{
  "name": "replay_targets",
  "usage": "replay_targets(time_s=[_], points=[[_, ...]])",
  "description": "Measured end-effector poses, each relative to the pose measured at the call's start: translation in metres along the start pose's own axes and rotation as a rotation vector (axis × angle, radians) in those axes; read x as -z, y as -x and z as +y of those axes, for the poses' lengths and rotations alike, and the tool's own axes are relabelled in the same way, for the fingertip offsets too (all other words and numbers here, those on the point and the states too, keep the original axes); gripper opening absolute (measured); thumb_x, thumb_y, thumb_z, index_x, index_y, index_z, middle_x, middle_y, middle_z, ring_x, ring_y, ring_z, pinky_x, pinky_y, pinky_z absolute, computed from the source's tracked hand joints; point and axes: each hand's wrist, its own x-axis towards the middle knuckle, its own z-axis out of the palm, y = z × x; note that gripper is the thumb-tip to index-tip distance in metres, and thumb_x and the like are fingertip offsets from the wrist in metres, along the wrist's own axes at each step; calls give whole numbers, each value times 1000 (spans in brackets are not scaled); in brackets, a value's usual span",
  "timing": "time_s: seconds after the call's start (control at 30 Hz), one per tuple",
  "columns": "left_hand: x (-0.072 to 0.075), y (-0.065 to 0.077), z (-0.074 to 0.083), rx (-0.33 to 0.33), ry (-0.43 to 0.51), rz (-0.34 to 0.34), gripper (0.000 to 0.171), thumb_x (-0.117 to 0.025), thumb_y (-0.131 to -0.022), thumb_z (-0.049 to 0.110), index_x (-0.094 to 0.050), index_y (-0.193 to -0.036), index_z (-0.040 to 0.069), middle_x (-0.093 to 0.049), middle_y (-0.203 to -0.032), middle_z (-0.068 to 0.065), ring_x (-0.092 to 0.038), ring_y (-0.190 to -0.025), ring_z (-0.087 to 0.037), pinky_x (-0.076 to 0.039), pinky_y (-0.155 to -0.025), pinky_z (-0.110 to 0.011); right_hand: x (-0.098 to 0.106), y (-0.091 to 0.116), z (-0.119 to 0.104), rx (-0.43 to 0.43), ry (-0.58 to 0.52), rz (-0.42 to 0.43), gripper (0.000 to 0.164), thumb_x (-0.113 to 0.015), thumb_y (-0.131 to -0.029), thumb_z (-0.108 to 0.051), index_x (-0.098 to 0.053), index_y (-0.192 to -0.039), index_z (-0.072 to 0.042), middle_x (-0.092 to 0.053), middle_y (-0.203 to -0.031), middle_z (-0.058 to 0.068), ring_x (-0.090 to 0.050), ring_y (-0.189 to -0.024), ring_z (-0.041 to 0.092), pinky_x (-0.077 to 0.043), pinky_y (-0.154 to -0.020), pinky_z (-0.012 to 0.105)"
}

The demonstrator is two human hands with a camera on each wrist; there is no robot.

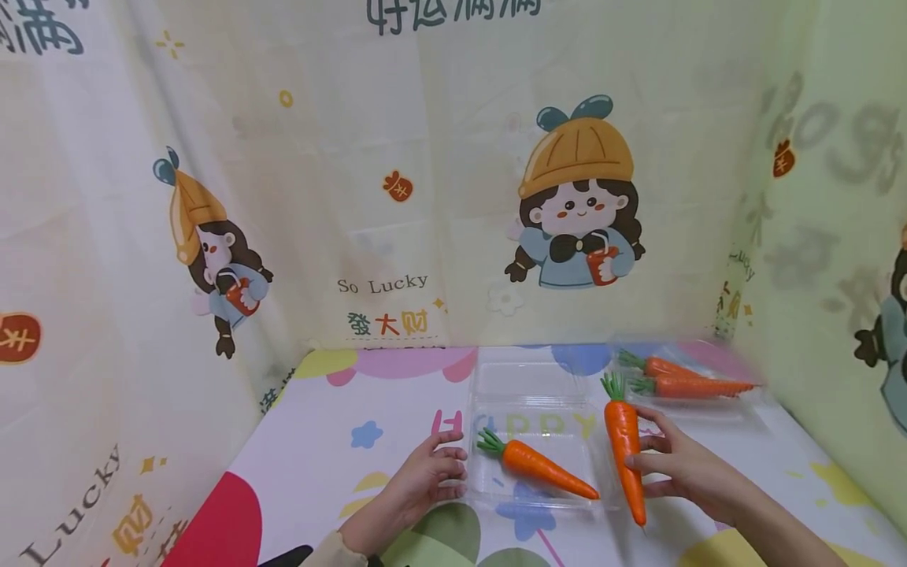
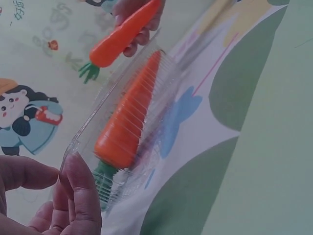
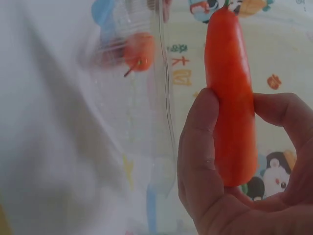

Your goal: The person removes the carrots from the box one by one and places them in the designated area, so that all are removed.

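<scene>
Pinching one carrot [image 1: 623,441] between thumb and fingers, the right hand [image 1: 683,465] holds it just off the right side of a clear container [image 1: 490,487]; in the right wrist view its leaves are hidden by the hand. The left hand [image 1: 428,476] grips that container's left rim between thumb and fingertips. A second carrot [image 1: 540,465] lies inside, between the hands, blurred through the plastic in the right wrist view. Beyond the right hand, another clear container [image 1: 747,364], its outline hard to make out, holds two carrots [image 1: 697,387], one partly covering the other: four carrots and two containers altogether.

A black object [image 1: 286,557] by the left wrist is cut off, too little showing to tell what it is. Between the hands, the table [image 1: 298,441] reads "HAPPY", mostly seen through plastic. Ahead of the left hand, the backdrop [image 1: 453,197] reads "So Lucky" above "發大财"; the line along its top is cropped. Three printed girls [image 1: 581,205] show in the head view, the one farthest right of the right hand cut by the frame.
</scene>
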Motion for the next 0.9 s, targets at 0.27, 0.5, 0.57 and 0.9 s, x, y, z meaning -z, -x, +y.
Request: replay_targets(time_s=[0.27, 0.5, 0.57, 0.9], points=[[-1, -1, 0, 0, -8, -2, 58, -62, -90, -1, -42, -145, 1, -61, -102, -5, -61, -76, -16, -58, -69, -27, 19, 11, 12, -54, 73, -4, 92, -62, -100, -20, 6, -157, 2, -39, -138, 33, -68, -100, 26, -62, -81, 46], [-2, 0, 2, 0, 1, -2, 59, -61, -90, -2, -40, -145, 0, -62, -101, -5, -60, -75, -15, -58, -69, -27, 22, 9, 19, -142, 137, 33, 92, -65, -97, -18, 3, -157, -1, -43, -127, 29, -66, -92, 26, -62, -77, 45], [-2, 0, 3, 0, 3, -2, 59, -61, -89, -2, -40, -145, 0, -61, -100, -5, -60, -75, -15, -58, -69, -27, 21, 7, 20, -148, 160, 48, 95, -66, -97, -17, 5, -159, -4, -44, -125, 30, -66, -89, 27, -62, -76, 46], [0, 0, 1, -6, 4, -4, 61, -60, -89, -3, -39, -146, 0, -61, -101, -4, -59, -74, -15, -58, -68, -27, 13, 4, 26, -125, 297, 131, 88, -73, -91, -13, -14, -157, -6, -54, -113, 25, -67, -75, 27, -62, -67, 46]])
